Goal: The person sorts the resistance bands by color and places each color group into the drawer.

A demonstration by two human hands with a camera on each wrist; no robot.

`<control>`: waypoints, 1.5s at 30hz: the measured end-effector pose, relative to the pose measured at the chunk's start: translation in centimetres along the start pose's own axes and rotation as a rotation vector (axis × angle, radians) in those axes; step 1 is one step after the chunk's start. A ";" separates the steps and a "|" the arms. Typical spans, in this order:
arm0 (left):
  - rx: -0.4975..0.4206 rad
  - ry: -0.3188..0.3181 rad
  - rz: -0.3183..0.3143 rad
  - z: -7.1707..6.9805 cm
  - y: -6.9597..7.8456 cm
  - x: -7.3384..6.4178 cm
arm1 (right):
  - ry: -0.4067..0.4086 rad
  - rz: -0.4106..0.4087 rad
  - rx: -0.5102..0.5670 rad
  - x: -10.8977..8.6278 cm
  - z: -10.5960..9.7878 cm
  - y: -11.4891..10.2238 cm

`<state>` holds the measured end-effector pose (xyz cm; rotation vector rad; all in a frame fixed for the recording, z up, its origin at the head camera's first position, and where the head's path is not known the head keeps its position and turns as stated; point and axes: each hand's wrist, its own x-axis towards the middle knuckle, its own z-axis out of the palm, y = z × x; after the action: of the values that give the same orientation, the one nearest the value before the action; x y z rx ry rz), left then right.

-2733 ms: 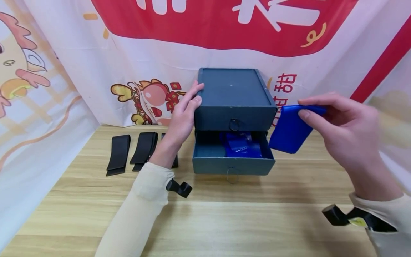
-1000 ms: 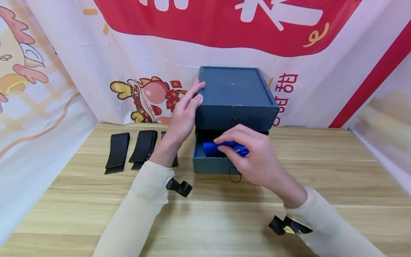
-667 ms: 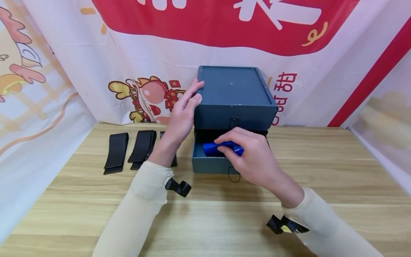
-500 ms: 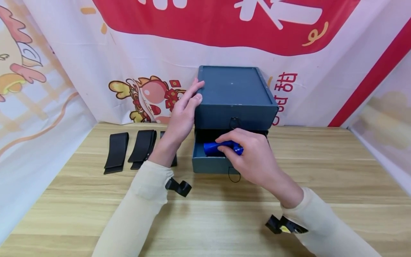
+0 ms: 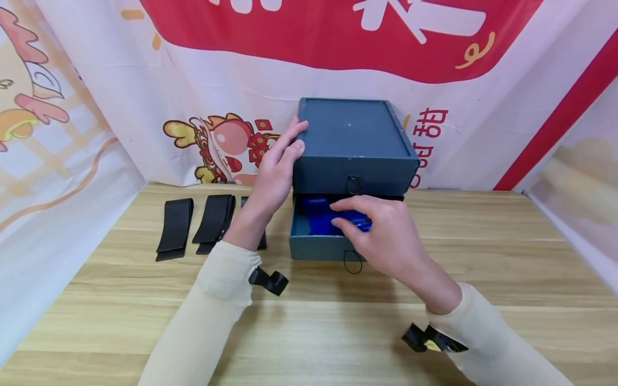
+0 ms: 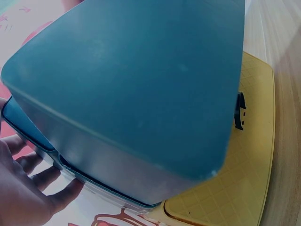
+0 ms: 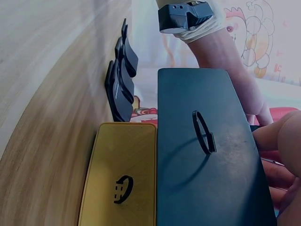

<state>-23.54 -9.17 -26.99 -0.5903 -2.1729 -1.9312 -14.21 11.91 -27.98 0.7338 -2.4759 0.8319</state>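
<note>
In the head view a dark teal box of stacked drawers (image 5: 347,127) stands at the back, its upper drawer closed and the open drawer (image 5: 316,249) below pulled out. My left hand (image 5: 276,171) rests against the box's upper left side with straight fingers; the left wrist view also has this hand (image 6: 26,188) at the box's edge. My right hand (image 5: 381,228) reaches over the open drawer, thumb and index fingertips apart. Blue flat packets (image 5: 321,217), some with white print, lie in the drawer beside those fingertips. The right hand hides the drawer's right part.
Left of the box lie black folded straps (image 5: 175,228), one partly behind the left wrist. A yellow drawer front (image 7: 124,155) with a black pull shows under the teal one in the right wrist view. A ring pull (image 5: 353,262) hangs from the open drawer. A printed cloth (image 5: 232,80) hangs behind.
My right hand brought a blue packet from the right into the drawer. Its fingertips have since parted and the packet has spread out there. The left hand has stayed on the box.
</note>
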 end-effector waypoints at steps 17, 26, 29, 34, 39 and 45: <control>-0.013 -0.001 0.005 -0.1 -0.1 -0.1 | 0.243 0.006 0.167 -3.9 -2.2 -0.4; -0.007 0.002 0.000 0.0 0.0 -0.1 | 0.167 0.129 0.238 -6.4 -1.4 -0.2; -0.008 0.004 0.002 0.0 0.1 -0.1 | 0.131 0.205 0.212 -6.9 -0.8 0.0; -0.005 0.005 0.004 0.1 0.0 -0.1 | 0.042 0.388 0.186 -7.4 -0.2 -0.2; 0.004 0.005 0.004 0.1 0.0 0.0 | -0.013 0.518 0.218 -7.4 0.3 -0.4; 0.007 0.004 0.001 0.1 0.0 0.0 | -0.009 0.670 0.383 -7.1 0.9 -0.6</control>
<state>-23.55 -9.06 -27.01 -0.5855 -2.1756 -1.9220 -8.59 13.41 -32.21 -0.0169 -2.6181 1.5640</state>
